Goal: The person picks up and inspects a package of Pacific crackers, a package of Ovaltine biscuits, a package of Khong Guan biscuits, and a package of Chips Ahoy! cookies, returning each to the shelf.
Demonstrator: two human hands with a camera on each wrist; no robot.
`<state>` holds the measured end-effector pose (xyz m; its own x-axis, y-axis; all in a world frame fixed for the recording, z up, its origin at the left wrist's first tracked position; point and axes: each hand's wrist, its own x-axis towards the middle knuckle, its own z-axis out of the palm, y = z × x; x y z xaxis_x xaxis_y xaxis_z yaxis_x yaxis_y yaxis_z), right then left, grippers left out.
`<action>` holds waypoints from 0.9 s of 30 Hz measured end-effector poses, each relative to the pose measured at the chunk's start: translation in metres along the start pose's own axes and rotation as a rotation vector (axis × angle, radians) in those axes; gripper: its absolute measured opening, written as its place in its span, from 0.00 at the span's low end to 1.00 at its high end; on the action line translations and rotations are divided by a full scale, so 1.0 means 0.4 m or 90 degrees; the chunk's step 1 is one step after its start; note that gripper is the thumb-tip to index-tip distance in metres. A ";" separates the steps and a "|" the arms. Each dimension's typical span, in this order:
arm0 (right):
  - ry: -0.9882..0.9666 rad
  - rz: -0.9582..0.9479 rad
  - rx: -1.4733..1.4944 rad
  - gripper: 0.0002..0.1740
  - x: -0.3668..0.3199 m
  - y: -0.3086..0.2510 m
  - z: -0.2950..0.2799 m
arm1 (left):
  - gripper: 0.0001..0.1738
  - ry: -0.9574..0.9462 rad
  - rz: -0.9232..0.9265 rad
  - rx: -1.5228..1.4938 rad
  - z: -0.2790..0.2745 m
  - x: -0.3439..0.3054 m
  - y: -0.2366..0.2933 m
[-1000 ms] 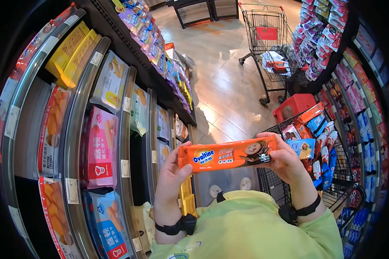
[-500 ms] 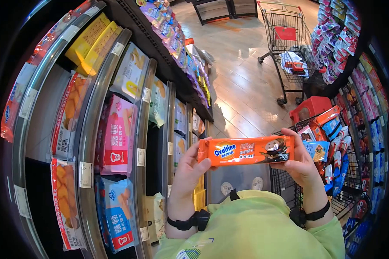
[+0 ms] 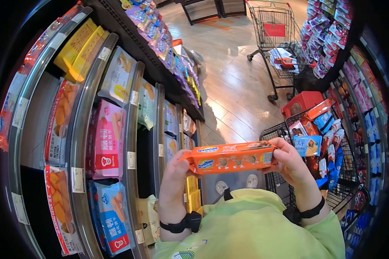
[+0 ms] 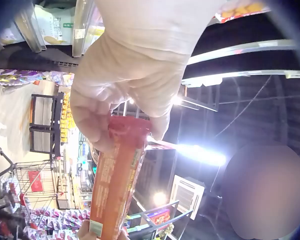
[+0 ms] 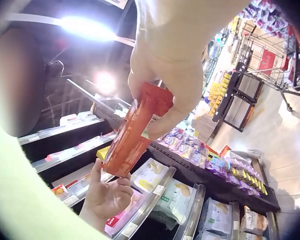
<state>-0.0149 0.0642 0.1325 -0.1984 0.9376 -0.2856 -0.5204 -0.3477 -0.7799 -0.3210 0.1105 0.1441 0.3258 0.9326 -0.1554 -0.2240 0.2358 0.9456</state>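
Both hands hold an orange Ovaltine biscuit pack (image 3: 233, 160) level in front of the body in the head view. The left hand (image 3: 176, 169) pinches its left end, with the thumb on the near side. At the opposite end, the right hand (image 3: 289, 160) grips the pack between thumb and fingers. A side panel with small round pictures faces the head camera, and the front with its logo shows as a narrow strip above. In the left wrist view the pack (image 4: 117, 182) hangs from the left fingers; the right wrist view shows the pack's other end in the right fingers.
Shelves on the left hold pink (image 3: 108, 138) and blue (image 3: 112, 218) wafer packs and yellow packs (image 3: 84, 52). A cart (image 3: 268, 172) filled with snack packs stands at the right, beside a red stool (image 3: 301, 102). Another cart (image 3: 270, 47) is farther along the aisle.
The pack has been turned about its length, so its side panel faces the head camera in place of its front. The head view swung left, then partly back. Both hands keep their hold.
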 end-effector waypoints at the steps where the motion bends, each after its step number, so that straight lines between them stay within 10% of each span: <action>1: -0.003 0.008 -0.002 0.17 -0.002 -0.002 0.003 | 0.37 0.019 -0.006 0.006 0.004 0.000 -0.001; 10: -0.022 0.035 0.014 0.23 -0.013 -0.023 0.009 | 0.39 0.027 -0.013 0.033 0.007 0.001 0.001; 15: -0.106 -0.181 -0.065 0.37 -0.009 0.001 0.010 | 0.39 0.035 0.060 0.044 0.049 0.005 0.001; 27: -0.077 -0.219 -0.150 0.31 -0.026 0.001 0.019 | 0.33 -0.037 0.129 0.054 0.041 -0.015 0.001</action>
<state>-0.0192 0.0542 0.1393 -0.1489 0.9864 0.0698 -0.3720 0.0095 -0.9282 -0.3079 0.1003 0.1501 0.3356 0.9404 0.0547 -0.2126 0.0191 0.9770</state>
